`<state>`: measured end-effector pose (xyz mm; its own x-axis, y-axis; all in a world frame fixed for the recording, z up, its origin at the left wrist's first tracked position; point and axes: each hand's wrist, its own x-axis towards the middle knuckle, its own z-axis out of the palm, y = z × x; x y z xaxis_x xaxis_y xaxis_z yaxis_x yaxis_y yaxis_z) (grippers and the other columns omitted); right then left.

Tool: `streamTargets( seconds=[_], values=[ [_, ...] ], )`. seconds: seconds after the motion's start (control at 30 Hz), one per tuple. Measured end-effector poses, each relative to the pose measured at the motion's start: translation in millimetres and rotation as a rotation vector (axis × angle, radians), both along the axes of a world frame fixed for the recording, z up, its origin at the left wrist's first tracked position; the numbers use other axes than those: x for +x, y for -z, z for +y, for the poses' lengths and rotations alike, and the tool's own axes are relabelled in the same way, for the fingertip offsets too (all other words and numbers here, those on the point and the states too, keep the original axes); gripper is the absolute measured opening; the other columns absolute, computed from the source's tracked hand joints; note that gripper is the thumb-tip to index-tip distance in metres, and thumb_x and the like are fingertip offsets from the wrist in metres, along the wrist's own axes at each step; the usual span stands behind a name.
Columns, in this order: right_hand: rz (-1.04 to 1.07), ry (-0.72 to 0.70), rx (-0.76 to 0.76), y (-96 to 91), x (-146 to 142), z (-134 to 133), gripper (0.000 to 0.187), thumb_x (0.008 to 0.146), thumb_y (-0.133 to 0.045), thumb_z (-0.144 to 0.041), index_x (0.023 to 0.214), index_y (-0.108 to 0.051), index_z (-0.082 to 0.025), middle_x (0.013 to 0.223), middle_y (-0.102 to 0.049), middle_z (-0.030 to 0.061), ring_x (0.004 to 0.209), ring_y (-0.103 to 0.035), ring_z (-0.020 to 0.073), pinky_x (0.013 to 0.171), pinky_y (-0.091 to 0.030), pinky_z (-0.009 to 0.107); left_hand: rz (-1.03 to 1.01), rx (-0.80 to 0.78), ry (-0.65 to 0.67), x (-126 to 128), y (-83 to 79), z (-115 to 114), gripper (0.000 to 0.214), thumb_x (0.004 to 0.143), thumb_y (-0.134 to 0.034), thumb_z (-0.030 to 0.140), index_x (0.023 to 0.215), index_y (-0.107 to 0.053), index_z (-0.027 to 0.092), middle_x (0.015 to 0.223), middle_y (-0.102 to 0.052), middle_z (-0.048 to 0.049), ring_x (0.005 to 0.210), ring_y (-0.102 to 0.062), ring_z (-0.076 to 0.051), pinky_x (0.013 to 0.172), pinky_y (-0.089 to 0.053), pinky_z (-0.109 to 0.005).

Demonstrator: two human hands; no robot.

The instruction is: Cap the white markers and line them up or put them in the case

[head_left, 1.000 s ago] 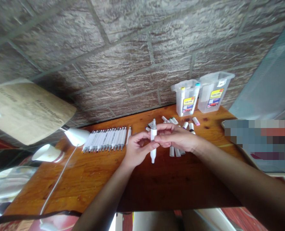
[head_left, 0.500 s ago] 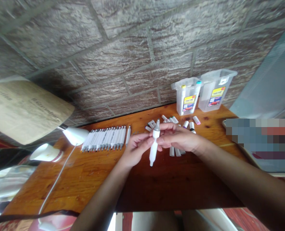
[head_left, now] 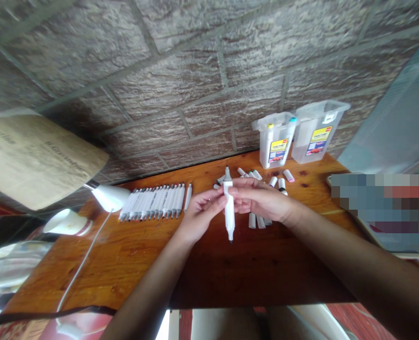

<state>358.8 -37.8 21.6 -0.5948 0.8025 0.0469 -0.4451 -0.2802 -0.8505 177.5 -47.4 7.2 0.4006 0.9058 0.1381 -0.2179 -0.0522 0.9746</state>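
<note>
Between my two hands a white double-ended marker (head_left: 230,215) stands nearly upright above the table, uncapped, with a grey collar and dark tips at both ends. My left hand (head_left: 202,212) pinches its barrel from the left with the thumb in front. From the other side my right hand (head_left: 262,196) grips it too, thumb and fingers closed about the upper barrel. Behind and below the hands lie loose marker caps (head_left: 255,174), partly covered by my fingers. Left of my left hand is a row of uncapped white markers (head_left: 153,202), with a single marker (head_left: 188,196) slightly apart.
Two clear plastic boxes (head_left: 314,137) with labels stand at the back right; one holds two capped markers (head_left: 289,141). A lamp (head_left: 111,198), its cord, and a paper cup (head_left: 68,222) are at the left of the wooden table (head_left: 131,269). A stone wall (head_left: 181,94) rises behind.
The marker has turned from a slight rightward lean to a slight leftward one, its upper tip moving left. Both hands still hold it.
</note>
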Motion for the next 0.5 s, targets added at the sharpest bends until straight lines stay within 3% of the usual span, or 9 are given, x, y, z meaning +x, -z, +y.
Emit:
streamTargets(
  seconds=[0.17, 0.33, 0.5],
  values=[
    [0.006, 0.008, -0.019, 1.9, -1.2, 0.7, 0.031, 0.078, -0.083, -0.042, 0.084, -0.07, -0.015, 0.058, -0.045, -0.0071, 0.05, -0.033, 0.0034, 0.048, -0.019, 0.02, -0.011, -0.028, -0.018, 2.1, -1.3, 1.2, 0.039, 0.078, -0.082, 0.05, 0.098, -0.08, 0.016, 0.086, -0.079, -0.0083, 0.086, -0.077, -0.026, 0.082, -0.062, -0.038],
    [0.003, 0.026, 0.003, 4.8, -0.5, 2.7, 0.03, 0.082, -0.08, -0.042, 0.085, -0.068, -0.015, 0.051, -0.034, -0.0112, 0.046, -0.021, 0.0029, 0.046, -0.013, 0.021, -0.033, -0.056, -0.059, 5.0, -4.1, 0.8, 0.04, 0.072, -0.087, 0.048, 0.094, -0.08, 0.016, 0.084, -0.079, -0.0073, 0.074, -0.076, -0.021, 0.07, -0.059, -0.029],
    [0.012, 0.122, 0.024, 5.0, -1.7, 5.6, 0.038, 0.078, -0.083, -0.046, 0.071, -0.06, -0.016, 0.051, -0.035, -0.011, 0.045, -0.025, 0.0033, 0.044, -0.021, 0.02, -0.014, -0.068, 0.005, 6.4, -8.8, -1.9, 0.037, 0.076, -0.085, 0.046, 0.098, -0.08, 0.016, 0.08, -0.079, -0.0071, 0.076, -0.076, -0.02, 0.07, -0.056, -0.026]
  ],
)
